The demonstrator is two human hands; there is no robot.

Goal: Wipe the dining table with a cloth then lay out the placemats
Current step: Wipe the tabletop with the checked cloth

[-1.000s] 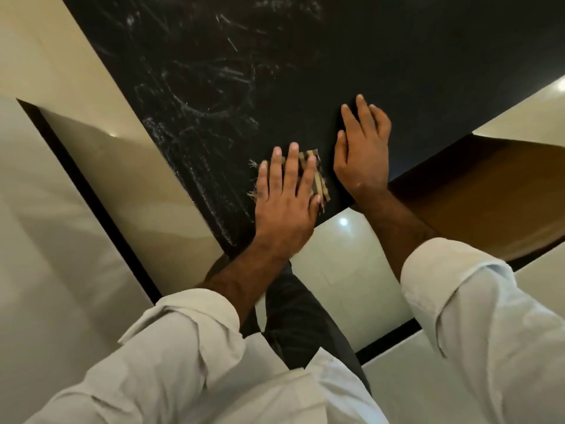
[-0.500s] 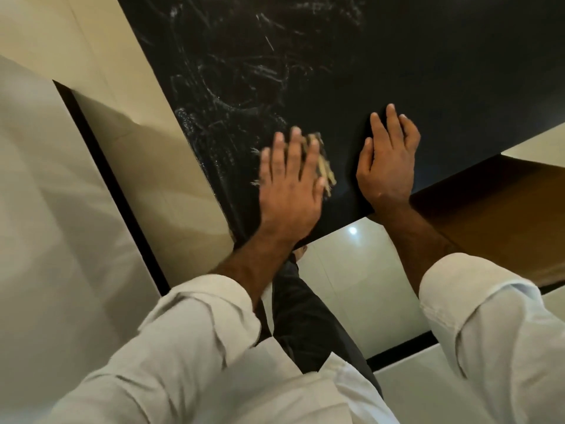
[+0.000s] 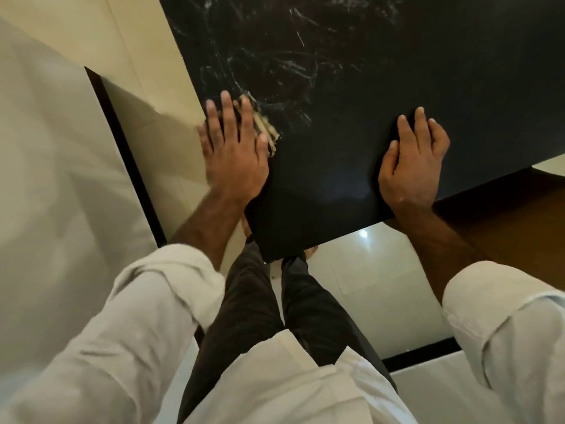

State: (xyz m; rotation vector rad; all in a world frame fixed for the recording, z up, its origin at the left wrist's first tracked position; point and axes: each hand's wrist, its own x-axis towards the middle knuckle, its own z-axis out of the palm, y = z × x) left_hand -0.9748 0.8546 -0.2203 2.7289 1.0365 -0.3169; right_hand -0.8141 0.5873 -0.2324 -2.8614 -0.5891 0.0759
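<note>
The cloth is pressed flat on the black desk under the left hand, at the desk's left edge near the corner. The left grip is spread wide, fingers straight, with nothing pinched: the cloth is only pinned beneath palm and fingers, and a striped strip of it shows past the thumb side. The right hand is laid flat on the desk near the front edge, well apart from the cloth, its grip likewise spread and empty, apparently as a brace.

Pale streaks are seen on the surface beyond the cloth, so the wiping step is judged to be in hand and unfinished. No placemats are in view.

For the step to be done well, even pressure should be kept across the whole palm so the cloth is not left behind or bunched. Overlapping strokes should be run from the edge inward across the streaked area. Care is needed at the edge, where the cloth could be pushed off onto the floor.
</note>
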